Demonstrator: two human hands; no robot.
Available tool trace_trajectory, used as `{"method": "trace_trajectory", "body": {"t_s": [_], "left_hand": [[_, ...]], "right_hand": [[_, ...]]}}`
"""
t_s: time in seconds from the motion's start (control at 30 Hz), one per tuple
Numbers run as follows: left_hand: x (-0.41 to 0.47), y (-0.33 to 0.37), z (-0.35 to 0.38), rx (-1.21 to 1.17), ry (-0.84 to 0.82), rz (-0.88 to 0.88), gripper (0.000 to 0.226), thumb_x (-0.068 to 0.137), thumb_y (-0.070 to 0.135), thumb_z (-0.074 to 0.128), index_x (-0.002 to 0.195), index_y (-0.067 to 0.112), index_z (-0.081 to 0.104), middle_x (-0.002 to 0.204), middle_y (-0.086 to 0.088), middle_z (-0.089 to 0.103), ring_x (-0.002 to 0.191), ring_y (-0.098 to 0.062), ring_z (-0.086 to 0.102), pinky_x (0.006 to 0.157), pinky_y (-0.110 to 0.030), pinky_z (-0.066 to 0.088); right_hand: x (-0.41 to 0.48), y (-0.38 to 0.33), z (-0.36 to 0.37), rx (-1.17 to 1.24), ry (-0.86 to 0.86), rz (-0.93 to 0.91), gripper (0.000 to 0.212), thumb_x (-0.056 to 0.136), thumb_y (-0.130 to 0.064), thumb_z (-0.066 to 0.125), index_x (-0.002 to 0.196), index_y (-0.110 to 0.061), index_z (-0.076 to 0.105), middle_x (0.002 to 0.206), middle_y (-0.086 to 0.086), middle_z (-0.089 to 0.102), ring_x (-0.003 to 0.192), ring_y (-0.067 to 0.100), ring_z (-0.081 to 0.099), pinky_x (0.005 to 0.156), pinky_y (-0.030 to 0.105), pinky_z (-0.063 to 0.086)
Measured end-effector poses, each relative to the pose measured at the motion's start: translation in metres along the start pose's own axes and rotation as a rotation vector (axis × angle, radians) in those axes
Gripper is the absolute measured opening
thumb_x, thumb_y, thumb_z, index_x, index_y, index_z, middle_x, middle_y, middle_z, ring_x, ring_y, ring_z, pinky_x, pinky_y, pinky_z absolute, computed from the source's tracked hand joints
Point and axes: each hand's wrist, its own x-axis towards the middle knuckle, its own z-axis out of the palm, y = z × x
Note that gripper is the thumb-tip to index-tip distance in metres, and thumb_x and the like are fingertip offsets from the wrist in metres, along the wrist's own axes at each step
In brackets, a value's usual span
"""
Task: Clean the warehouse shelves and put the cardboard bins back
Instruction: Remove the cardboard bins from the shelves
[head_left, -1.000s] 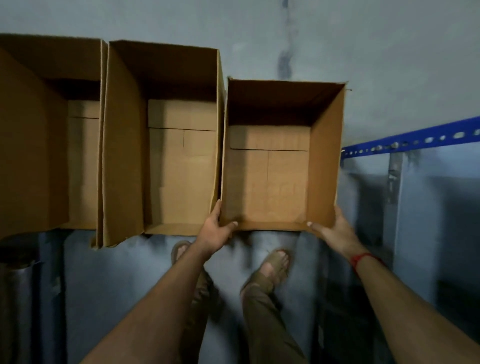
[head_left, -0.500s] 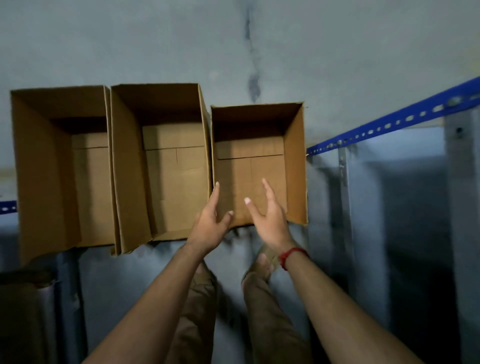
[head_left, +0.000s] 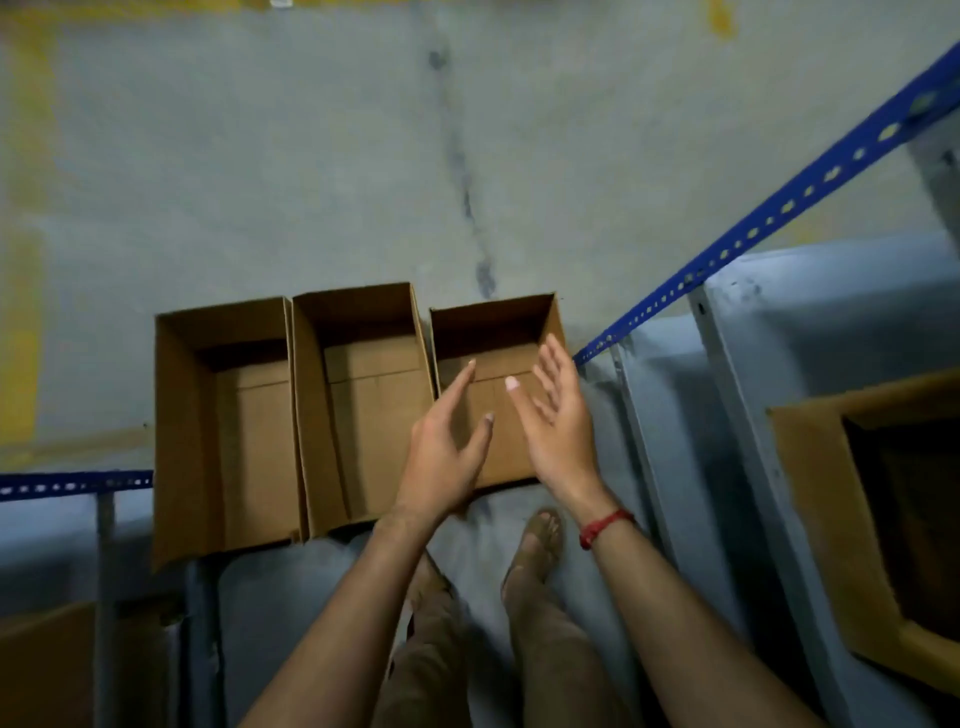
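Note:
Three open, empty cardboard bins stand side by side on the grey shelf top (head_left: 311, 182): a left bin (head_left: 228, 415), a middle bin (head_left: 358, 395) and a right bin (head_left: 498, 332). Their near ends overhang the shelf's front edge. My left hand (head_left: 447, 457) and my right hand (head_left: 558, 421) hover in front of the right bin, palms facing each other, fingers straight, holding nothing. Neither hand touches the bin. A red band circles my right wrist.
A blue perforated shelf rail (head_left: 779, 202) runs diagonally at the right, another piece (head_left: 72, 483) at the left. Grey uprights (head_left: 748, 441) stand to the right. Another cardboard bin (head_left: 872, 519) sits on a lower level at the right, one more (head_left: 52, 670) at bottom left. My feet (head_left: 535, 540) are below.
Both hands have let go of the right bin's front corners and come together, open, in front of it. The view has pulled back and tilted, so the bins look smaller.

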Motion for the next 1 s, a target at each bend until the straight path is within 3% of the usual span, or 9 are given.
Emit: {"method": "trace_trajectory", "body": {"t_s": [0.17, 0.3, 0.43, 0.57, 0.67, 0.87, 1.0], "left_hand": [[-0.004, 0.054, -0.045, 0.038, -0.043, 0.16, 0.068, 0.095, 0.023, 0.067, 0.154, 0.031, 0.034, 0.152, 0.016, 0.042, 0.141, -0.003, 0.039, 0.117, -0.028, 0.034], [-0.017, 0.108, -0.053, 0.019, -0.044, 0.309, 0.067, 0.095, 0.024, 0.068, 0.154, 0.026, 0.035, 0.153, 0.012, 0.044, 0.14, 0.004, 0.037, 0.115, -0.019, 0.032], [-0.047, 0.168, -0.043, -0.011, -0.112, 0.453, 0.071, 0.095, 0.026, 0.068, 0.155, 0.03, 0.032, 0.154, 0.012, 0.043, 0.14, 0.006, 0.036, 0.116, -0.017, 0.03], [-0.078, 0.227, -0.029, 0.031, -0.229, 0.633, 0.073, 0.096, 0.031, 0.066, 0.157, 0.031, 0.026, 0.158, 0.017, 0.034, 0.143, 0.011, 0.027, 0.115, -0.011, 0.023], [-0.102, 0.271, -0.015, 0.019, -0.236, 0.735, 0.073, 0.096, 0.027, 0.067, 0.157, 0.028, 0.027, 0.158, 0.018, 0.033, 0.142, 0.012, 0.027, 0.114, -0.01, 0.024], [-0.145, 0.334, 0.016, -0.061, -0.243, 0.898, 0.07, 0.095, 0.024, 0.069, 0.155, 0.024, 0.033, 0.156, 0.014, 0.04, 0.144, 0.0, 0.035, 0.118, -0.033, 0.034], [-0.172, 0.364, 0.04, -0.163, -0.27, 0.951, 0.067, 0.095, 0.025, 0.069, 0.153, 0.028, 0.037, 0.152, 0.019, 0.044, 0.142, 0.001, 0.037, 0.117, -0.036, 0.036]], "right_hand": [[-0.031, -0.065, -0.024, 0.061, 0.085, -0.144, 0.061, 0.096, -0.015, 0.064, 0.149, -0.024, 0.035, 0.152, -0.006, 0.043, 0.137, 0.003, 0.042, 0.112, 0.036, 0.042], [-0.062, -0.11, -0.059, 0.071, 0.17, -0.258, 0.058, 0.095, -0.017, 0.065, 0.147, -0.024, 0.041, 0.148, -0.011, 0.047, 0.137, -0.002, 0.042, 0.112, 0.035, 0.042], [-0.108, -0.154, -0.102, 0.077, 0.272, -0.378, 0.055, 0.093, -0.018, 0.068, 0.143, -0.026, 0.047, 0.146, -0.01, 0.051, 0.136, 0.001, 0.044, 0.111, 0.046, 0.043], [-0.154, -0.198, -0.149, 0.035, 0.352, -0.477, 0.05, 0.091, -0.026, 0.067, 0.137, -0.033, 0.05, 0.143, -0.015, 0.053, 0.13, -0.007, 0.047, 0.11, 0.041, 0.045], [-0.188, -0.224, -0.186, 0.022, 0.431, -0.568, 0.048, 0.092, -0.033, 0.066, 0.138, -0.032, 0.052, 0.141, -0.017, 0.055, 0.133, -0.001, 0.047, 0.11, 0.046, 0.044], [-0.265, -0.256, -0.245, 0.03, 0.558, -0.708, 0.049, 0.089, -0.028, 0.066, 0.137, -0.023, 0.053, 0.138, -0.015, 0.057, 0.132, 0.0, 0.048, 0.108, 0.039, 0.045], [-0.307, -0.26, -0.274, 0.034, 0.642, -0.742, 0.048, 0.089, -0.025, 0.067, 0.135, -0.023, 0.055, 0.137, -0.012, 0.059, 0.132, 0.002, 0.049, 0.107, 0.038, 0.046]]}}
